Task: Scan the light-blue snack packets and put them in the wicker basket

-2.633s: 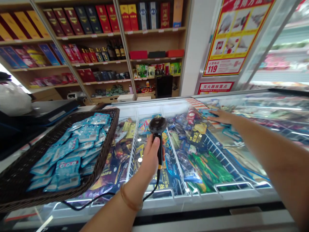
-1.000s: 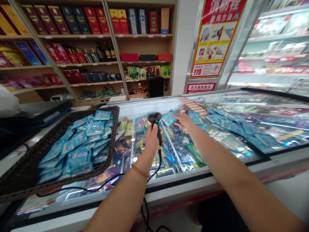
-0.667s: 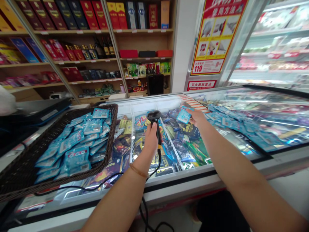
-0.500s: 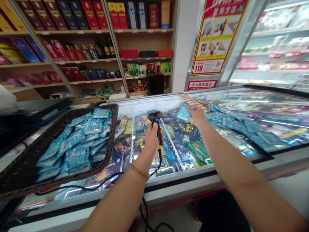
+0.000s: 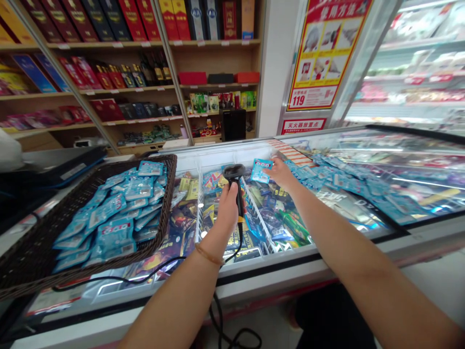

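Note:
My left hand (image 5: 228,209) is wrapped round the handle of a black barcode scanner (image 5: 234,172), its head up and its cable running down. My right hand (image 5: 282,173) pinches the right edge of a small blue packet (image 5: 261,170), held up just right of the scanner's head and apart from it. To the left, a dark brown wicker basket (image 5: 170,194) holds a heap of similar blue packets (image 5: 116,235). More blue packets (image 5: 348,182) lie spread on the freezer's glass top at the right.
Below my hands is a chest freezer (image 5: 279,266) with bagged goods and a white wire divider (image 5: 257,213) inside. The scanner's black cable (image 5: 145,281) crosses the front left. Shelves of boxes (image 5: 218,41) stand behind, with a red and yellow poster (image 5: 325,58) on the right.
My right hand has moved left with the blue packet, bringing it nearer the scanner's head. The packet's printed face now shows more squarely. My left hand and the scanner have stayed nearly still.

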Demonstrator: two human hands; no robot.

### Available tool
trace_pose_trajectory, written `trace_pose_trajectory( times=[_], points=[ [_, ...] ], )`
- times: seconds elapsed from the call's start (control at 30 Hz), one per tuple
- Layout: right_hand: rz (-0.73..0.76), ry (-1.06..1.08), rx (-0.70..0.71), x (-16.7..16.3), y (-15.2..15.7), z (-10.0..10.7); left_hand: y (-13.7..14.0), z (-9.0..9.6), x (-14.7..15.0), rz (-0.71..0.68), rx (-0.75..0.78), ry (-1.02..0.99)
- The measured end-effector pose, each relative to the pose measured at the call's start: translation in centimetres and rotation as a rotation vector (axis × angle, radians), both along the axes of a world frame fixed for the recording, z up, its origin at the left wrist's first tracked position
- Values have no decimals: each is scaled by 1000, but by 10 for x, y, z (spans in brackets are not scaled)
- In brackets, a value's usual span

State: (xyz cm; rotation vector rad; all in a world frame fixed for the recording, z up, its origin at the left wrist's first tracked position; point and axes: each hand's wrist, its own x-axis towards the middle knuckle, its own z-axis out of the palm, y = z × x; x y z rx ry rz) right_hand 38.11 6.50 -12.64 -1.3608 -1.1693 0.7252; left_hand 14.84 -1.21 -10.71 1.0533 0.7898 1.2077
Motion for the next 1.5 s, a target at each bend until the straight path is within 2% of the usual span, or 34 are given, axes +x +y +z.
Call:
trace_pose_trajectory(
  times=[0.17, 0.27, 0.47, 0.63, 1.3, 1.4, 1.5],
  points=[
    [26, 402, 80, -2, -2, 11, -6, 6, 0, -64, -18, -21],
    [15, 482, 131, -3, -1, 19, -10, 8, 2, -153, 11, -28],
    [64, 431, 136, -20, 17, 37, -12, 6, 5, -214, 138, 1],
    [113, 395, 196, -31, 29, 48, -11, 6, 3, -227, 151, 3],
    [194, 357, 246, -28, 35, 43, -14, 6, 4, -270, 180, 30],
    [158, 341, 232, -31, 34, 41, -15, 7, 5, -248, 162, 29],
    [77, 353, 178, -37, 30, 40, -17, 13, 5, -170, 112, 30]
  ],
)
